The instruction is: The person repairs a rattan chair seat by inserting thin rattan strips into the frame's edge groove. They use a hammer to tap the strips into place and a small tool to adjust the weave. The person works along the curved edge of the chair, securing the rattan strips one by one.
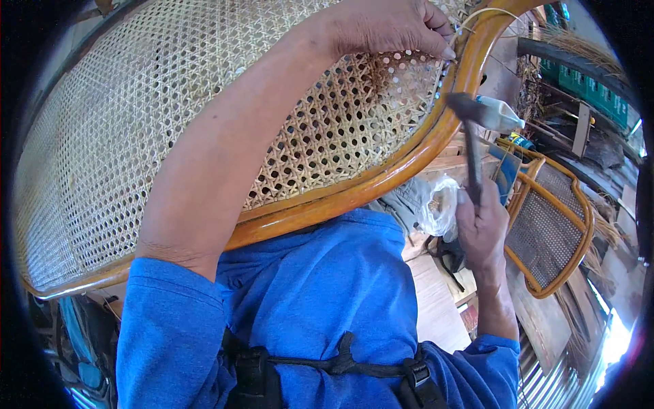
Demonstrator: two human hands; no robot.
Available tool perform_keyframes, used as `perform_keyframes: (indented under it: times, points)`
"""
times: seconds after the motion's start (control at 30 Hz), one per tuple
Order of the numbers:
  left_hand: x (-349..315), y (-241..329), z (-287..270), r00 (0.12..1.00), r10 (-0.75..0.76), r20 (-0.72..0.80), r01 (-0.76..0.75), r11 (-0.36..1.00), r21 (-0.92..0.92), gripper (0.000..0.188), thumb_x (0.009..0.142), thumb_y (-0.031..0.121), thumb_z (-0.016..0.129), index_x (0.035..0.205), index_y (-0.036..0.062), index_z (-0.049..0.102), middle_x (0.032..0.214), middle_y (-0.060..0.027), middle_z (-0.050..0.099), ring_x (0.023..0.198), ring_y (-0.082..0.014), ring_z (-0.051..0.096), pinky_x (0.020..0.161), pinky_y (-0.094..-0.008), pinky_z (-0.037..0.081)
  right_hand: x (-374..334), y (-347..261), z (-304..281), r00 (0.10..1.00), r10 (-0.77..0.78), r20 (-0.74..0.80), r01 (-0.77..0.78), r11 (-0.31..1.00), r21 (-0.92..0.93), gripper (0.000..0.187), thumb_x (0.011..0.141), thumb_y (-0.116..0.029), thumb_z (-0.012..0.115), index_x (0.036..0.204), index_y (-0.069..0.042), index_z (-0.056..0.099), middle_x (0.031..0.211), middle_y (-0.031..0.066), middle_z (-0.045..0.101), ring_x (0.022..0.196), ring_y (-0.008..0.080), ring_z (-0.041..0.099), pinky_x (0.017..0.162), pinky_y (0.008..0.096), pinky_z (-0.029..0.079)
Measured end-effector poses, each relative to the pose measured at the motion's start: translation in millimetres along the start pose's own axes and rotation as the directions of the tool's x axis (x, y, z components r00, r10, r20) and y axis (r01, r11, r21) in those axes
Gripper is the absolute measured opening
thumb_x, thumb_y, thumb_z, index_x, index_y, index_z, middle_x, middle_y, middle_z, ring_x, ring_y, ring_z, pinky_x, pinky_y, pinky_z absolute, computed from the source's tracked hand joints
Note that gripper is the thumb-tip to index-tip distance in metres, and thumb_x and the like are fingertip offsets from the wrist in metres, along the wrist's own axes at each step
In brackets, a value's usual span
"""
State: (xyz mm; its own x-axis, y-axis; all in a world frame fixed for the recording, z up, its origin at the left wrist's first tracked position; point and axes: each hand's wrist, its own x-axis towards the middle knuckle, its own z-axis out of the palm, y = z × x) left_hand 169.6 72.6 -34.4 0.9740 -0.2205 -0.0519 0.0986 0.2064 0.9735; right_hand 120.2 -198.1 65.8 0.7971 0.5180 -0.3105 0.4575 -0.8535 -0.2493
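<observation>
A woven cane panel (136,123) in a curved, varnished wooden frame (354,189) lies across my lap. My left hand (392,27) is at the panel's upper right, thumb and fingers pinched together against the frame's inner edge. Whatever lies between those fingertips is too small to make out. A thin pale strand (492,10) loops over the frame beside them. My right hand (485,228) grips a hammer (474,160) by its handle, upright, its dark head raised beside the frame's right curve. Below my left hand, brown frayed fibres hang over the weave.
A white plastic bottle (501,116) stands just behind the hammer head. A clear plastic bag (439,208) sits left of my right hand. Another cane-panelled wooden frame (553,225) leans at the right. Green crates (589,95) and loose fibres fill the back right.
</observation>
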Motion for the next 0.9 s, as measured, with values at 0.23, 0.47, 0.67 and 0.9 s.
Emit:
perform_keyframes:
  times: [0.23,0.47,0.67,0.9]
  points:
    - [3.3,-2.0,-0.8,0.999,0.032,0.004,-0.032,0.999,0.03,0.013,0.078,0.013,0.064,0.069,0.0035,0.063,0.056,0.0031,0.052,0.051,-0.0052,0.043,0.047,-0.024,0.034,0.3,2.8,2.2,1.0,-0.003,0.015,0.003,1.0,-0.005,0.017,0.083,-0.014,0.057,0.093,-0.003,0.05,0.069,0.021,0.053,0.061,0.04,0.056,0.053,0.0437,0.043]
    - [2.1,0.1,0.8,0.999,-0.021,-0.027,0.021,1.0,0.003,0.014,0.078,0.013,0.063,0.068,0.0036,0.062,0.057,0.0031,0.052,0.052,-0.0053,0.044,0.049,-0.0235,0.035,3.5,1.8,1.8,0.993,0.087,0.084,-0.082,0.995,-0.059,0.016,0.085,-0.016,0.056,0.091,-0.003,0.049,0.067,0.0214,0.054,0.061,0.0407,0.057,0.055,0.0444,0.045]
    - [1.6,-3.6,2.4,0.999,0.017,-0.045,-0.016,0.999,0.029,0.013,0.078,0.016,0.065,0.076,0.003,0.066,0.061,0.0018,0.055,0.058,-0.006,0.046,0.054,-0.0246,0.037,1.6,-0.7,4.3,0.987,0.133,0.087,-0.127,0.989,-0.073,0.017,0.084,-0.018,0.058,0.09,-0.004,0.049,0.07,0.0204,0.054,0.065,0.0389,0.058,0.056,0.044,0.045]
    - [-2.0,-3.7,1.5,0.932,-0.166,-0.321,0.13,0.983,-0.13,0.034,0.083,0.039,0.064,0.088,0.0054,0.066,0.068,0.0016,0.057,0.055,-0.0078,0.044,0.054,-0.0227,0.035,-11.1,-6.3,35.4,0.949,-0.266,0.167,0.27,0.963,0.004,0.027,0.076,-0.027,0.069,0.094,-0.01,0.057,0.075,0.0101,0.058,0.068,0.0308,0.058,0.058,0.0407,0.047]
